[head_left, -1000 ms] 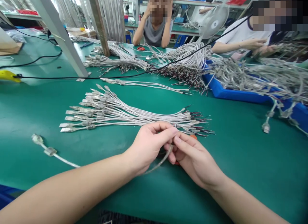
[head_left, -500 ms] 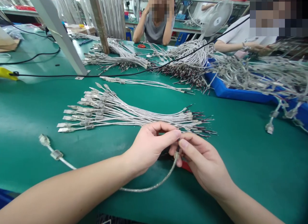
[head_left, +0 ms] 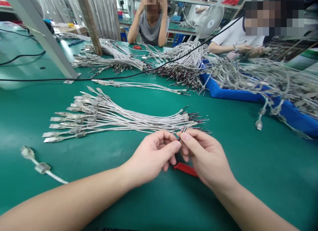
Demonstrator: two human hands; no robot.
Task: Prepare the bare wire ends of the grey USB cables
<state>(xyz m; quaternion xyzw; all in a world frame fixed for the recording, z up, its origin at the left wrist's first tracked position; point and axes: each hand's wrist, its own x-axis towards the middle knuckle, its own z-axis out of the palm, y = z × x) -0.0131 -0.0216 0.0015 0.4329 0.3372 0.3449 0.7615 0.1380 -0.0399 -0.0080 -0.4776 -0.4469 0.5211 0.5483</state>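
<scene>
My left hand and my right hand meet in the middle, thumbs and fingers pinched on the thin dark and red wire ends of a USB cable. Its clear plug and grey ferrite bead lie at the lower left; my left forearm and hand hide the cable's middle. Under my hands lies a tool with a red handle, largely covered. Just beyond, a fanned bundle of white USB cables rests with plugs left and bare wire ends right.
Several more cables lie behind the bundle. A blue tray heaped with cables stands at the right. A black cord crosses the table below a metal post. Two people sit opposite, near orange-handled scissors.
The view has shifted right. The wire ends now stick up above my right fingertips, and the cable's loop below my hands has gone out of sight. More of the red handle shows.
</scene>
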